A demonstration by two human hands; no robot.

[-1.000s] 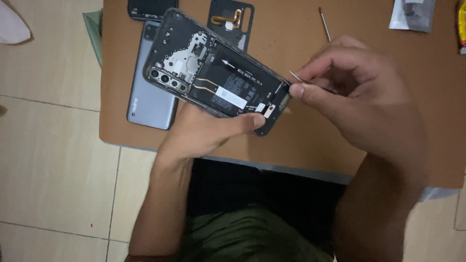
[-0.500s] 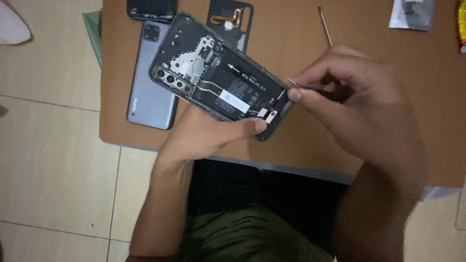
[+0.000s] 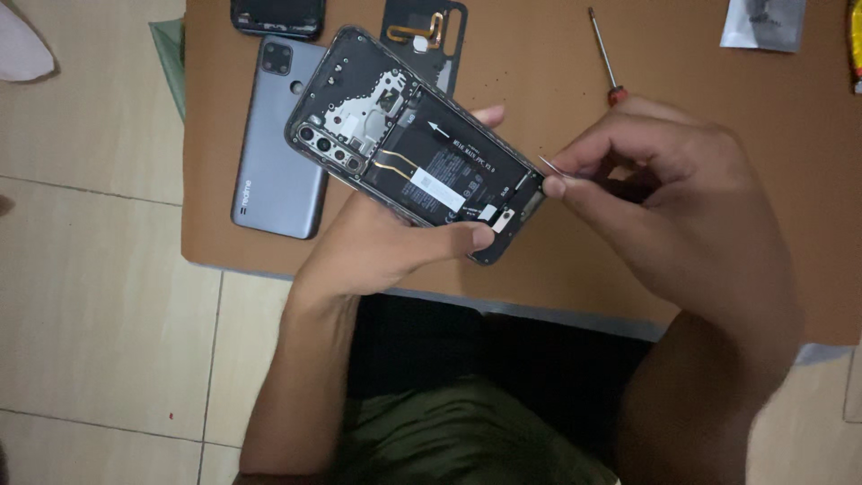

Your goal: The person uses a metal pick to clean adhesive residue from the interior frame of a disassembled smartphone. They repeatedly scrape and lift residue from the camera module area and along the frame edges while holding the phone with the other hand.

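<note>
The left hand [image 3: 377, 247] has its grip closed around an opened phone [image 3: 415, 145], held tilted above the near edge of the brown worktop [image 3: 539, 81] with its inner parts facing up. The right hand [image 3: 682, 207] pinches thin tweezers [image 3: 549, 166] at the phone's right end. Farther off lie a grey back cover [image 3: 274, 171] at left and a screwdriver [image 3: 603, 54] at far right.

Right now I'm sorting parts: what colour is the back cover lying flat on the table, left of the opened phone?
Grey, a smooth rectangular back cover; head view.
</note>
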